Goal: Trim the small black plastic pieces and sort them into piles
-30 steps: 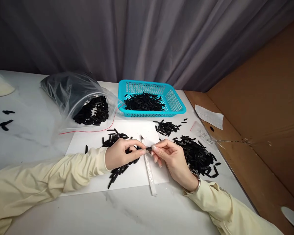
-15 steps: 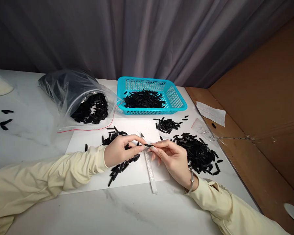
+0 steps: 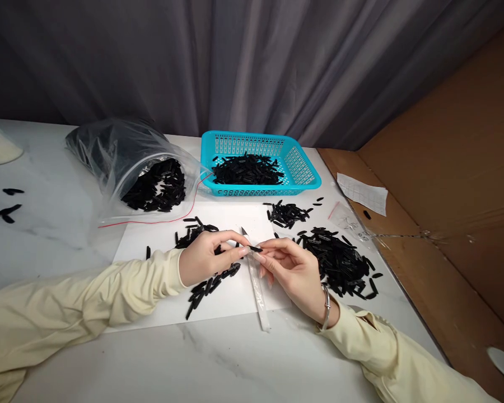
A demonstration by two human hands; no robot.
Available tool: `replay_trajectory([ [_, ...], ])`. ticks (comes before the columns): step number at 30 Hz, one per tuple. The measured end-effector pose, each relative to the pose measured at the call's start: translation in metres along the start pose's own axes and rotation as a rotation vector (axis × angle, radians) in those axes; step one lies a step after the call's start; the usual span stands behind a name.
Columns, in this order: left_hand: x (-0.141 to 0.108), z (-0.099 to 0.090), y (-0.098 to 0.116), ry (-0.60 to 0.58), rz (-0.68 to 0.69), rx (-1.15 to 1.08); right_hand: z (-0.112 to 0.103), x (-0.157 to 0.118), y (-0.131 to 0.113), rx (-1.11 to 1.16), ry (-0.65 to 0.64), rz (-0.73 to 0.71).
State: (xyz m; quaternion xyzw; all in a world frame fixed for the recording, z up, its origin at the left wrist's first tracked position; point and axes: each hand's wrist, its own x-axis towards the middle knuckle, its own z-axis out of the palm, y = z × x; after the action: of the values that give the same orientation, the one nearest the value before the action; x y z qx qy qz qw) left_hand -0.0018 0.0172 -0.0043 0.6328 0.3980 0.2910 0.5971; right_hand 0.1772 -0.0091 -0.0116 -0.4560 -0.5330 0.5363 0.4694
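A small black strip (image 3: 255, 248) is pinched between both hands at the middle of the view. My left hand (image 3: 212, 256) grips its left end with thumb and index finger. At its right end, my right hand (image 3: 292, 266) closes its fingertips on the same strip. Below the fingers lies a knife (image 3: 258, 302) with a pale wrapped handle and a dark pointed tip, resting on a white sheet (image 3: 151, 302). Loose black pieces (image 3: 212, 286) are spread on the sheet around my left hand. A large black heap (image 3: 338, 260) sits right of my right hand.
A turquoise basket (image 3: 304, 187) holding black pieces stands at the back. Left of it, an open clear bag (image 3: 109, 151) spills more of them. A smaller pile (image 3: 288, 214) lies before the basket. Cardboard (image 3: 457, 196) rises at the right, with a paper slip (image 3: 361, 193) nearby.
The black strip has tilted slightly, its right end now a little lower. My right fingers have shifted slightly around it; my left hand has hardly moved.
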Motion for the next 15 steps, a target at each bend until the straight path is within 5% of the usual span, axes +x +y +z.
replay_trajectory([
  [15,-0.0003,-0.0004,-0.0009,0.022,0.052,0.139,-0.0005,-0.0014,0.0015,-0.094,0.001,-0.084],
])
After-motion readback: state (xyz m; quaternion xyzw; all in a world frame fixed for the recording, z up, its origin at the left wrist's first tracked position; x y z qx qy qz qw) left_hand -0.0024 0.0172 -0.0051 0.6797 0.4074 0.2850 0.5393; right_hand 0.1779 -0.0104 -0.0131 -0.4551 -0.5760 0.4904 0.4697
